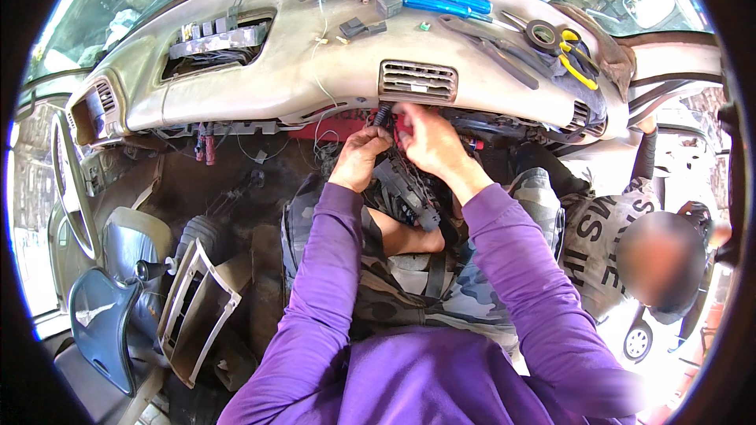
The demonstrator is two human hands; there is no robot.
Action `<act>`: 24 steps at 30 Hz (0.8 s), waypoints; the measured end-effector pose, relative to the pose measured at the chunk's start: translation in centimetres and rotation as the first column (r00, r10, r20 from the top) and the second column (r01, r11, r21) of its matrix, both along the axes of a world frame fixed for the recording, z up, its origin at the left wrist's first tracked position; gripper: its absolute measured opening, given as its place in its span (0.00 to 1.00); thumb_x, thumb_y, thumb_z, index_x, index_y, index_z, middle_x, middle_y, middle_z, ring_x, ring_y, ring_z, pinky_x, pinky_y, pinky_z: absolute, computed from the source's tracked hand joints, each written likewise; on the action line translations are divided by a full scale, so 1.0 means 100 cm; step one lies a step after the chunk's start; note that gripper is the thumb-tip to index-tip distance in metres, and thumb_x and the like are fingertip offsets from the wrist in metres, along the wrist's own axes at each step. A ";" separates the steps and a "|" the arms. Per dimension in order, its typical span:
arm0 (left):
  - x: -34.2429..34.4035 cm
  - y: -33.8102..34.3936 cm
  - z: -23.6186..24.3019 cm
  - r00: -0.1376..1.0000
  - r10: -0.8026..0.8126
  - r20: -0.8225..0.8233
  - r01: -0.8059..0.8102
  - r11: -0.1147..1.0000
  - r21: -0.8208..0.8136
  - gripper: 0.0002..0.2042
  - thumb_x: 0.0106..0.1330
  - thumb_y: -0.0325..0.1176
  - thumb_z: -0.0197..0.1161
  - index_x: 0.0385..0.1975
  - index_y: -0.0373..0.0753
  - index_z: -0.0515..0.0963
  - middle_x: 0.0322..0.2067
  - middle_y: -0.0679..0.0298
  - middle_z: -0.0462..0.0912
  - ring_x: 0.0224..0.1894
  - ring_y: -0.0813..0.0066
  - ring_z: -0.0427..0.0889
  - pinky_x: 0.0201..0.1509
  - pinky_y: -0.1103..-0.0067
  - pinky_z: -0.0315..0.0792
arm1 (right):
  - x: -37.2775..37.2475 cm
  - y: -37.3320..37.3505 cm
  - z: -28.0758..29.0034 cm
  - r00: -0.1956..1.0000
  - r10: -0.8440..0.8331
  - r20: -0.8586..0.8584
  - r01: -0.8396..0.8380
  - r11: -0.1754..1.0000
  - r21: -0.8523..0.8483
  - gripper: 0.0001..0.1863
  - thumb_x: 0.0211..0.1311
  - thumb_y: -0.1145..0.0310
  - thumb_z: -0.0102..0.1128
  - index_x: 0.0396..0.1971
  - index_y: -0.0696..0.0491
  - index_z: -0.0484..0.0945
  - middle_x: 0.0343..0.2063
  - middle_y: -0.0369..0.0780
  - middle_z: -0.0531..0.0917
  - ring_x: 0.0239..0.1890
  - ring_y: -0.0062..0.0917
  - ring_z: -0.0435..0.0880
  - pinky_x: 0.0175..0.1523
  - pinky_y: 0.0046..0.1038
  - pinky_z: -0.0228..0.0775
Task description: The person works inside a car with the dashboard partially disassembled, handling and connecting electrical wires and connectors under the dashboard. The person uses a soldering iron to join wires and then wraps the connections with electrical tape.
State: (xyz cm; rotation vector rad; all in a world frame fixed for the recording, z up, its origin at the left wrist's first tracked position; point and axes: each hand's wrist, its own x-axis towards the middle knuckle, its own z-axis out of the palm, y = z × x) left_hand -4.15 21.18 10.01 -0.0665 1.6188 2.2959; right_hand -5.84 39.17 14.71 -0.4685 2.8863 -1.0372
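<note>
My left hand (362, 153) is closed, pinching at a black corrugated wire sleeve (382, 116) under the center vent (417, 79). My right hand (425, 142) is just right of it, fingers curled at the bundle; what they hold is hidden. A black connector block with wires (402, 189) hangs below my hands. Loose thin white wires (324, 71) run down the beige dashboard (307, 86), and a red panel or cloth (331, 130) shows behind the bundle.
Blue-handled tools (449, 1), yellow-handled pliers (579, 63), tape (543, 34) and small connectors lie atop the dash. A steering wheel (71, 181) and loose trim (193, 307) are at left. Another person (606, 244) crouches at the right door, an arm raised to the dash's end.
</note>
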 end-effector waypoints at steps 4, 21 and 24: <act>-0.001 -0.002 -0.006 0.999 -0.006 -0.049 0.008 0.999 0.040 0.07 0.62 0.27 0.62 0.38 0.36 0.82 0.31 0.73 0.79 0.34 0.84 0.74 0.42 0.84 0.66 | -0.003 0.000 -0.022 0.982 0.128 -0.142 -0.124 0.991 0.041 0.21 0.58 0.68 0.59 0.54 0.45 0.78 0.44 0.49 0.85 0.47 0.48 0.84 0.52 0.47 0.76; -0.028 0.006 -0.015 0.891 0.150 0.428 -0.299 0.904 0.306 0.13 0.76 0.37 0.46 0.44 0.39 0.77 0.36 0.61 0.83 0.33 0.69 0.80 0.42 0.71 0.76 | -0.007 0.001 -0.087 0.829 -0.353 0.434 0.470 0.861 -0.197 0.17 0.68 0.65 0.50 0.47 0.59 0.81 0.45 0.53 0.86 0.48 0.44 0.85 0.50 0.38 0.76; -0.038 -0.001 -0.033 0.931 0.026 0.365 -0.168 0.917 0.362 0.16 0.76 0.37 0.43 0.43 0.35 0.78 0.35 0.59 0.84 0.34 0.67 0.81 0.44 0.70 0.77 | -0.017 0.008 -0.109 0.926 -0.202 0.318 0.186 0.979 0.078 0.18 0.66 0.60 0.55 0.43 0.58 0.84 0.44 0.56 0.84 0.50 0.52 0.82 0.52 0.40 0.75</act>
